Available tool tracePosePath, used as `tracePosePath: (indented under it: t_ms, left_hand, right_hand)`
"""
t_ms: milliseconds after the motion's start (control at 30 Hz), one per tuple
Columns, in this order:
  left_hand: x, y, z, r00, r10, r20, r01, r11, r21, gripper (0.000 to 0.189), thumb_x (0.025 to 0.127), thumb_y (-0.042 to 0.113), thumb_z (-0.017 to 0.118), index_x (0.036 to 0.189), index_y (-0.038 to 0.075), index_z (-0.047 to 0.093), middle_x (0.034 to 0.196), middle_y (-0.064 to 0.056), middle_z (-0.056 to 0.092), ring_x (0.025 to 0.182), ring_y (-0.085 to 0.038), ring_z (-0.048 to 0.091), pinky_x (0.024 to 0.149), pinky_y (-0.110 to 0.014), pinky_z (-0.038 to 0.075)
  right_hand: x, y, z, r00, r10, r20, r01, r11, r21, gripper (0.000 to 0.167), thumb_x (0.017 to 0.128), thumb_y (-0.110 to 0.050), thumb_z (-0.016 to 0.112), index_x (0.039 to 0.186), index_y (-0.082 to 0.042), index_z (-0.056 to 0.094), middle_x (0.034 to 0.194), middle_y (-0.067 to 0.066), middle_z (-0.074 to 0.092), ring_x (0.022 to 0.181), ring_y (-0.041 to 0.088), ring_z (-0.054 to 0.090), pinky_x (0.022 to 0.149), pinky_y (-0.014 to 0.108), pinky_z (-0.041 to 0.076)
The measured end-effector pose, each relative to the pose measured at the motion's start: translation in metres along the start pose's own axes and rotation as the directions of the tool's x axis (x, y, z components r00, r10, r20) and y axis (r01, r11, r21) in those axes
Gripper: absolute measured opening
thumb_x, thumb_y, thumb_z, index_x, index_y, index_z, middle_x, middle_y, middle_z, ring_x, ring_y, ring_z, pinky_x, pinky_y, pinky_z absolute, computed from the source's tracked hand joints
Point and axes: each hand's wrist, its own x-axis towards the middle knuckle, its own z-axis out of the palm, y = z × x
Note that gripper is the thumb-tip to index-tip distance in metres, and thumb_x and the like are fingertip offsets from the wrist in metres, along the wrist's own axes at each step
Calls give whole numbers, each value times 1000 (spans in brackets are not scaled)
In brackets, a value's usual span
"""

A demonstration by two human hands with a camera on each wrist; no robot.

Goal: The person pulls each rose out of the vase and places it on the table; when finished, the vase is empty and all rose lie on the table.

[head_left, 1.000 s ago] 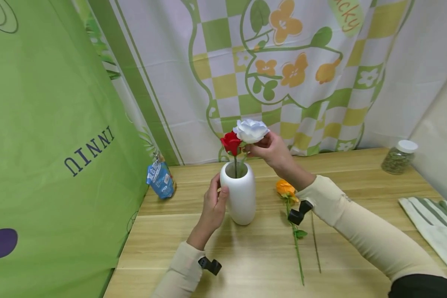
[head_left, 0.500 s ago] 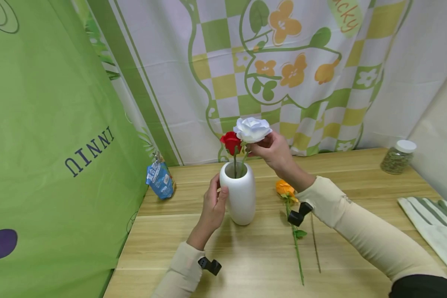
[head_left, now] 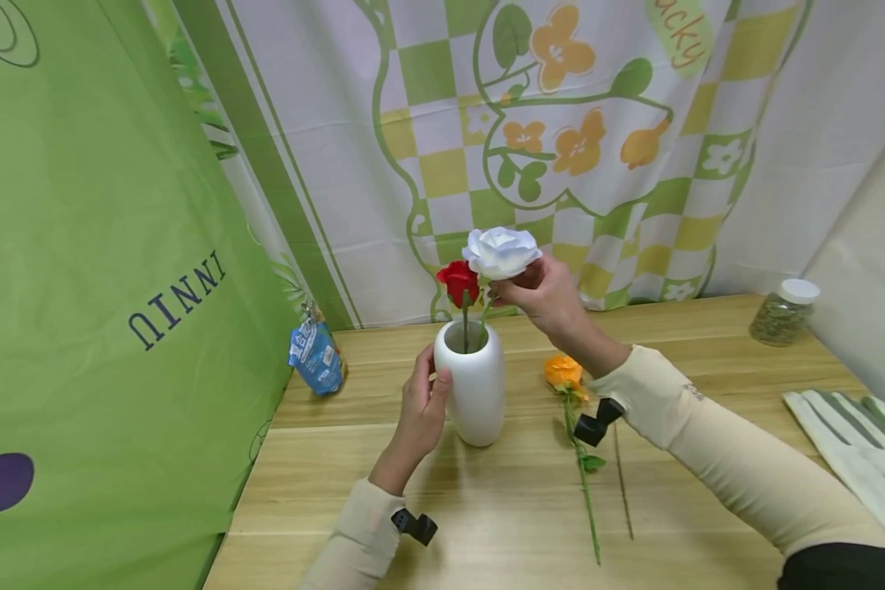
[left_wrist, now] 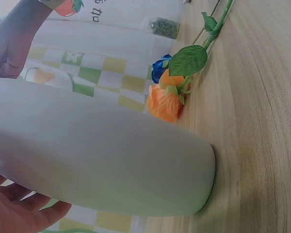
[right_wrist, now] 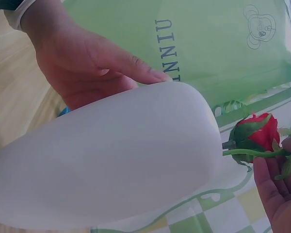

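Note:
A white vase [head_left: 475, 393] stands upright on the wooden table, its left side held by my left hand [head_left: 422, 401] with the thumb at the front. My right hand [head_left: 549, 299] pinches the green stem of a white rose [head_left: 501, 252] just under its bloom. The lower end of that stem is inside the vase mouth, hidden by the wall. Beside it, a red rose [head_left: 459, 283] on a dark stem stands in the vase. In the right wrist view, the right hand's fingers [right_wrist: 276, 194] are close to the red bloom.
An orange rose [head_left: 563, 373] lies right of the vase beside a thin brown stem [head_left: 623, 483]. The left wrist view shows a blue flower [left_wrist: 159, 69] there. A blue pouch [head_left: 317, 358] stands left; a jar [head_left: 784, 313] and gloves [head_left: 855, 451] are right.
My right hand and the white rose have risen slightly, and the bloom has shifted a little right of the red rose. The left hand and vase stay in place.

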Motion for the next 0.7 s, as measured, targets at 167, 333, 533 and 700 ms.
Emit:
tracePosePath:
  t_ms: [167,333,533,700]
  left_hand:
    - [-1,0,-1,1000,-2,2,2,1000,-2,47,108,31,40,151,12,37,138,-13,59,121,-28,60,92,-39,56]
    - [0,0,0,1000,-11,5,11,1000,-6,46,109,32,40,150,13,38,138,-12,59,123,-27,60,93,-39,56]
    - [1,-1,0,1000,-18,3,18,1000,-2,45,108,31,41,150,13,38,138,-11,59,124,-27,60,94,-43,56]
    - [0,-1,0,1000,-21,2,21,1000,-1,45,108,31,41,149,13,39,137,-12,60,124,-27,60,95,-44,56]
  right_hand:
    - [0,-2,2,1000,-16,-2,16,999,-42,50,88,2,69,135,7,52,106,2,69,85,10,70,77,33,62]
    - [0,-4,3,1000,-29,-1,29,995,-94,49,88,0,70,134,6,53,114,19,68,84,9,70,75,28,62]
    - [1,-8,7,998,-68,14,69,990,-123,48,89,0,71,133,6,53,115,22,68,83,8,70,77,34,62]
    - [1,-15,10,994,-106,24,108,986,-125,48,88,1,71,133,5,53,116,26,68,83,9,71,75,32,62]
